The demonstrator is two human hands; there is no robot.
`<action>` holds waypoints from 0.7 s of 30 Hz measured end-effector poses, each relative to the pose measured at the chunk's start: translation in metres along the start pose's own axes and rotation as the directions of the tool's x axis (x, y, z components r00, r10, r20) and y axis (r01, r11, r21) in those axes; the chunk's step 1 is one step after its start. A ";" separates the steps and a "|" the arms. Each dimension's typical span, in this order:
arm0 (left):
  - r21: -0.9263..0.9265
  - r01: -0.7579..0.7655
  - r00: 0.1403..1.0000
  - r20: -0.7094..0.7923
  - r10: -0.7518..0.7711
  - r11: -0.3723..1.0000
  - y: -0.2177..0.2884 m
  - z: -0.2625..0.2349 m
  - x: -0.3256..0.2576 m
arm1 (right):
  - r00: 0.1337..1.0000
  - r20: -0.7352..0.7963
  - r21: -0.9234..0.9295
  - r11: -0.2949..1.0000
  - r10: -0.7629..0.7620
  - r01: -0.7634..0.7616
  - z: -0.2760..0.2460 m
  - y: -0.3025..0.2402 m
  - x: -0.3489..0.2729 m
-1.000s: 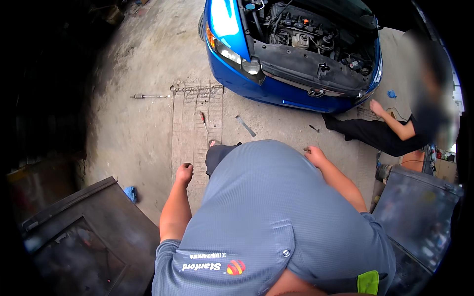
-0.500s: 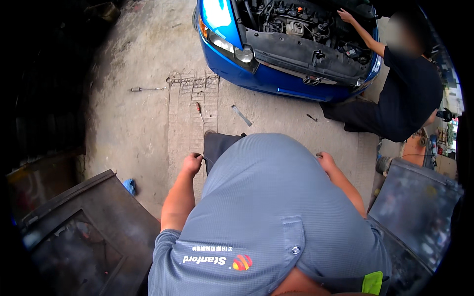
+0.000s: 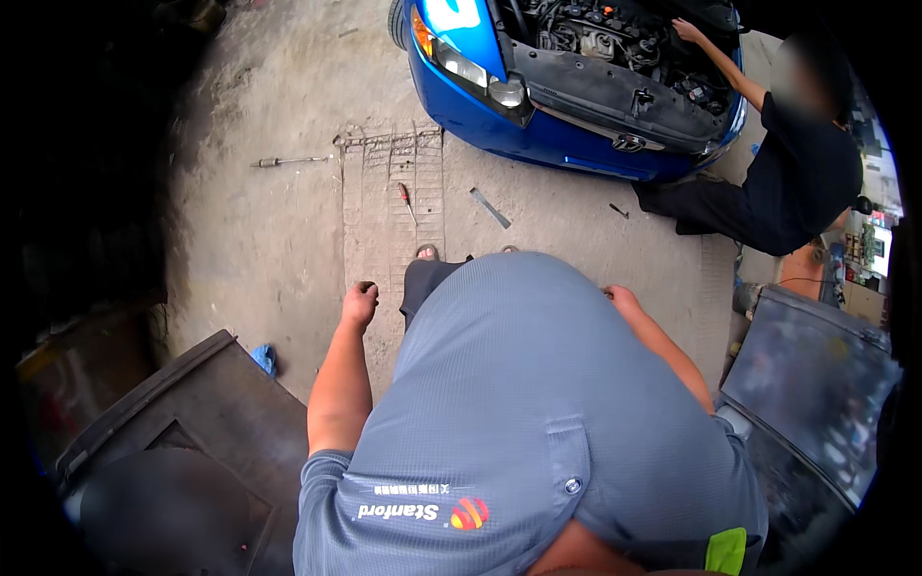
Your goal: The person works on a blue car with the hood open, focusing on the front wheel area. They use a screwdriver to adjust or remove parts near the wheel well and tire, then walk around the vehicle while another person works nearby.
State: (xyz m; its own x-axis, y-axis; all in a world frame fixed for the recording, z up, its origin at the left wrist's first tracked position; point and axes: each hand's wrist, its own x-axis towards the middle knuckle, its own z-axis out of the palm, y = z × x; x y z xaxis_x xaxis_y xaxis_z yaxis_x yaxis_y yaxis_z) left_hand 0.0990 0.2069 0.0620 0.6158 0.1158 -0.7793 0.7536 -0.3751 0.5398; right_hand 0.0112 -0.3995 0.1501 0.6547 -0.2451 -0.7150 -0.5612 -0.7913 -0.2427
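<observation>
My left hand point(image 3: 360, 303) hangs beside my dark trouser leg point(image 3: 429, 280), apart from it, over the concrete floor. Its fingers are curled in, with something dark at their tips; whether they hold anything is too small to make out. On the other side, my right hand point(image 3: 621, 300) shows at the edge of my grey shirt point(image 3: 490, 384), which partly hides its fingers. Past my feet, a red-handled screwdriver point(image 3: 405, 198) and a flat metal bar point(image 3: 490, 207) lie on the floor. Neither hand touches them.
A blue car point(image 3: 538, 134) with its engine bay exposed stands ahead. A person point(image 3: 802, 182) crouches at its right, one hand over the engine. A long tool point(image 3: 288, 161), a small dark tool point(image 3: 618, 211) and a blue cloth point(image 3: 264, 360) lie about. Dark panels point(image 3: 144, 413) flank me.
My left hand has moved away from the trouser leg and slightly forward. The car and floor tools have shifted up and right in view, and my feet now show.
</observation>
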 end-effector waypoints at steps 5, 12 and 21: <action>-0.025 0.089 0.994 -0.065 -0.090 0.996 -0.078 -0.059 0.014 | 0.997 0.027 0.053 0.996 -0.068 0.066 0.002 -0.099 -0.009; 0.023 0.314 0.947 -0.078 -0.311 0.949 -0.117 -0.111 0.001 | 0.984 0.036 0.126 0.978 -0.173 0.168 0.010 -0.167 -0.008; -0.084 0.124 0.989 -0.072 -0.130 0.989 -0.021 -0.090 0.039 | 0.998 0.060 -0.069 0.998 0.012 -0.008 -0.010 -0.121 0.076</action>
State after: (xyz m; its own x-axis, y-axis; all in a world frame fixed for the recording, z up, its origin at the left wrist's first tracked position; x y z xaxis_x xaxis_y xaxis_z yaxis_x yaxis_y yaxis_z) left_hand 0.1279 0.3022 0.0487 0.5279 0.2297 -0.8177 0.8406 -0.2791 0.4643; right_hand 0.1334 -0.3282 0.1318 0.6165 -0.2208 -0.7557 -0.5302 -0.8260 -0.1912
